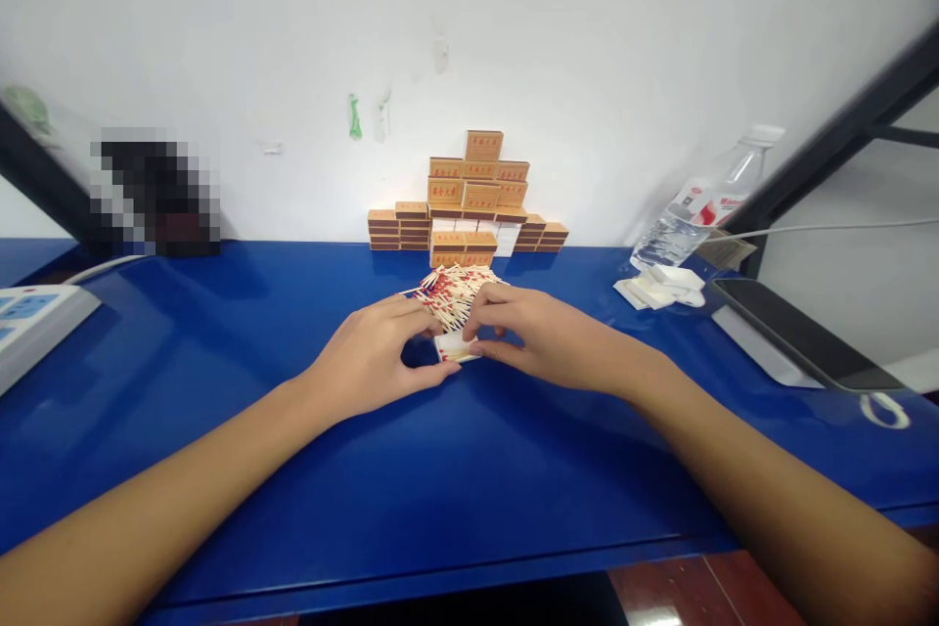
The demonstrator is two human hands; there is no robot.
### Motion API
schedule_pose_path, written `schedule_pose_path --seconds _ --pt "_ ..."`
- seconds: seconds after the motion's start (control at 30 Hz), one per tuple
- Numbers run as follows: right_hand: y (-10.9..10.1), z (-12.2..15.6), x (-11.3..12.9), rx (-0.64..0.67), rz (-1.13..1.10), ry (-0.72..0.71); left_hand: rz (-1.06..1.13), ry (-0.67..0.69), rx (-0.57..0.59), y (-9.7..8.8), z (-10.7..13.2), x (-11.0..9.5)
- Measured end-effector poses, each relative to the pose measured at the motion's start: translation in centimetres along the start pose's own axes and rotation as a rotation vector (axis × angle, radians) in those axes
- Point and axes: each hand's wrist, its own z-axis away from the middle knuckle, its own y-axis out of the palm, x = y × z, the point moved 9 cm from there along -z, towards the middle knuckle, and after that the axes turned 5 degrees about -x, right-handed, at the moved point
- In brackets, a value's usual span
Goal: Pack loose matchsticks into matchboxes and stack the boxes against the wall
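Note:
My left hand [378, 352] and my right hand [532, 333] meet at the middle of the blue table [440, 499]. Both pinch a small white matchbox tray [455, 346] that rests on the table between their fingertips. Just behind the tray lies a loose heap of red-tipped matches [453, 291], touching my fingers. Further back, against the white wall, stands a stack of tan matchboxes [473, 201] built up like a pyramid.
A clear plastic bottle [696, 210] lies at the back right, with a small pile of white trays [660, 287] beside it. A dark phone [799, 333] rests at the right. A white power strip [33, 318] sits at the left edge.

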Motion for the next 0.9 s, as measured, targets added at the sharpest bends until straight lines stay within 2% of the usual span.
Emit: schedule_pose_path --seconds 0.3,0.53,0.9 --pt "0.24 -0.15 -0.37 0.021 0.025 0.043 0.040 -0.016 0.023 0.14 0.12 0.19" --pt "0.13 0.29 -0.01 0.141 -0.067 0.030 0.038 -0.014 0.037 0.34 0.00 0.05" --pt "0.02 -0.07 -0.34 0.049 -0.075 0.071 0.056 -0.009 0.041 0.35 0.06 -0.02"
